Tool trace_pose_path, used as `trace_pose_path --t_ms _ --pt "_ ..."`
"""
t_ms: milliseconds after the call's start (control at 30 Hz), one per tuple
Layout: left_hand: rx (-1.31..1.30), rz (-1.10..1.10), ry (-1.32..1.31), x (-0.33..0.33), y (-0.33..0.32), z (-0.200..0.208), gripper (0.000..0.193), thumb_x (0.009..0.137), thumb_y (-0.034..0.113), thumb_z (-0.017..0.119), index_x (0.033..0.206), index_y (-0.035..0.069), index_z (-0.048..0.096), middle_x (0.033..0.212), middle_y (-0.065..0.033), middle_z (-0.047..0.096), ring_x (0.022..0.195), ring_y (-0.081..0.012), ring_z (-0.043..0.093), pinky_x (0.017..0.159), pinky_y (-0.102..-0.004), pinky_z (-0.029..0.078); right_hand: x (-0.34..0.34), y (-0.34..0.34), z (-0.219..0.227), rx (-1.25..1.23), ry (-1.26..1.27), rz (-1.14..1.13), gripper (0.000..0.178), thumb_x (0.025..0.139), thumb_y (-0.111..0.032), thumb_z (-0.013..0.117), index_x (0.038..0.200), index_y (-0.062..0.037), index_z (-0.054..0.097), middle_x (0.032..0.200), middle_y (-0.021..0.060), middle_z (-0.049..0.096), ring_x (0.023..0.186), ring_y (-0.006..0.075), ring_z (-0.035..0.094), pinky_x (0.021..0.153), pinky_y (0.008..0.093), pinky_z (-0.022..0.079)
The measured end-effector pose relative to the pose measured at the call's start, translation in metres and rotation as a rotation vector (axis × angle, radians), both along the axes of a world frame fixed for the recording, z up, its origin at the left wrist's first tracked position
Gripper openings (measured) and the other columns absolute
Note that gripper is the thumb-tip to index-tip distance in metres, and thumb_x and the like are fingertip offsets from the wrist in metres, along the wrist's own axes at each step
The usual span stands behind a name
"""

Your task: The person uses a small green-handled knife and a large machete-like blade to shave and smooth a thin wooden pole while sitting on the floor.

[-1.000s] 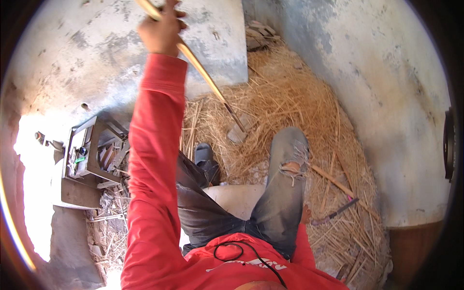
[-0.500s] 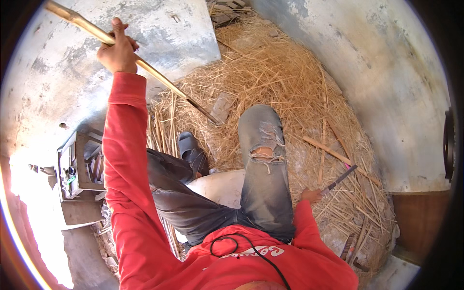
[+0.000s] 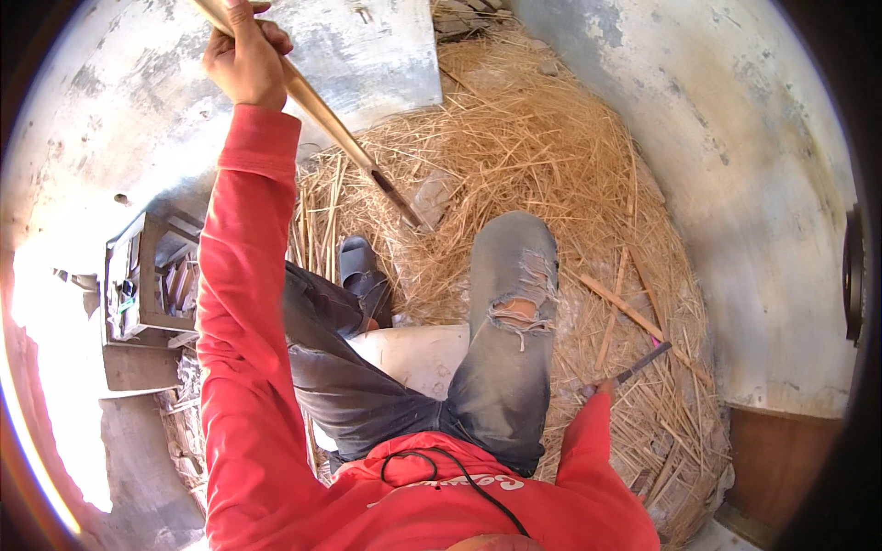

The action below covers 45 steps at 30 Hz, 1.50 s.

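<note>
My left hand (image 3: 253,60) is raised at the far left, fingers wrapped round a long pale bamboo pole (image 3: 317,108). The pole slants down to the right; its dark, hollowed lower end meets the straw (image 3: 514,138) in front of my left foot. Low on my right, my right hand (image 3: 602,387) is closed on a knife-like tool (image 3: 643,361) with a long, dark, narrow blade, held just above or on the straw. Its handle is mostly hidden by the hand. I sit with knees apart on something pale (image 3: 413,354).
Thin wooden strips (image 3: 620,306) lie on the straw near the blade. A small wooden rack (image 3: 152,275) with odds and ends stands at left. Worn grey-white walls (image 3: 717,165) curve around, with a brown wooden panel (image 3: 781,468) at lower right. My sandalled left foot (image 3: 360,266) rests on the floor.
The view has shifted slightly. My left hand is higher in view and the pole slants more steeply, its lower end still at the straw. My right hand keeps its grip on the tool.
</note>
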<state>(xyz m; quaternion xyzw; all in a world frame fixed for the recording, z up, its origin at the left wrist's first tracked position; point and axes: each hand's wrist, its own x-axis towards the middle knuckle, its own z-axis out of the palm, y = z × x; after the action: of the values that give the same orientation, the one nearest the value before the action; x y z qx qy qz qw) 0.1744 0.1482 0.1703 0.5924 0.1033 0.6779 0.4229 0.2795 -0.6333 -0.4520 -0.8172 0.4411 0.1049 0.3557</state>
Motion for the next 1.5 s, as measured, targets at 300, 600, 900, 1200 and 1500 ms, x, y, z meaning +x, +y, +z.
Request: trace_pose_path --t_ms 300,600,900,1200,1500 --pt "0.003 0.018 -0.086 -0.01 0.019 0.01 0.044 0.105 0.038 0.063 0.083 0.0 0.059 0.057 -0.0054 0.056 0.047 -0.0135 0.054 0.045 -0.028 0.043 -0.019 0.077 0.183 -0.08 -0.128 -0.19 0.063 0.097 -0.022 0.051 0.156 -0.0051 0.036 0.134 0.0316 0.059 0.101 0.0457 0.07 0.077 0.0489 0.063" --pt "0.014 0.048 0.05 0.01 -0.004 -0.065 0.04 0.106 0.038 0.06 0.081 0.007 0.055 0.058 -0.0004 0.056 0.051 -0.0093 0.056 0.047 -0.0268 0.044 0.0 0.142 0.368 0.236 -0.517 0.293 0.069 0.094 -0.009 0.062 0.155 -0.0048 0.032 0.076 0.0133 0.061 0.042 0.0184 0.049 0.035 0.0311 0.036" --pt "0.089 0.176 0.178 0.023 -0.026 -0.065 0.043 0.105 0.037 0.061 0.077 0.004 0.059 0.053 -0.0019 0.054 0.049 -0.0102 0.053 0.048 -0.0311 0.042 -0.036 0.343 0.577 0.884 -1.219 0.732 0.062 0.096 -0.022 0.072 0.143 0.0075 0.046 0.097 0.0113 0.067 0.058 0.0089 0.057 0.048 0.0228 0.048" --pt "0.052 0.145 0.155 0.015 -0.039 -0.071 0.04 0.103 0.039 0.063 0.086 0.003 0.064 0.053 -0.0052 0.051 0.048 -0.0139 0.047 0.05 -0.0344 0.041 -0.116 0.398 0.721 1.053 -1.296 1.307 0.053 0.096 -0.004 0.063 0.147 0.0019 0.05 0.102 0.0101 0.066 0.061 0.009 0.056 0.06 0.0265 0.053" --pt "0.108 0.2 0.205 0.014 -0.043 -0.07 0.048 0.105 0.043 0.06 0.079 0.004 0.058 0.056 -0.0028 0.059 0.051 -0.0116 0.058 0.051 -0.0316 0.046 -0.139 0.431 0.718 0.823 -1.734 1.394 0.053 0.097 0.005 0.059 0.149 -0.0057 0.055 0.113 0.0028 0.067 0.06 0.0004 0.041 0.052 0.0182 0.039"
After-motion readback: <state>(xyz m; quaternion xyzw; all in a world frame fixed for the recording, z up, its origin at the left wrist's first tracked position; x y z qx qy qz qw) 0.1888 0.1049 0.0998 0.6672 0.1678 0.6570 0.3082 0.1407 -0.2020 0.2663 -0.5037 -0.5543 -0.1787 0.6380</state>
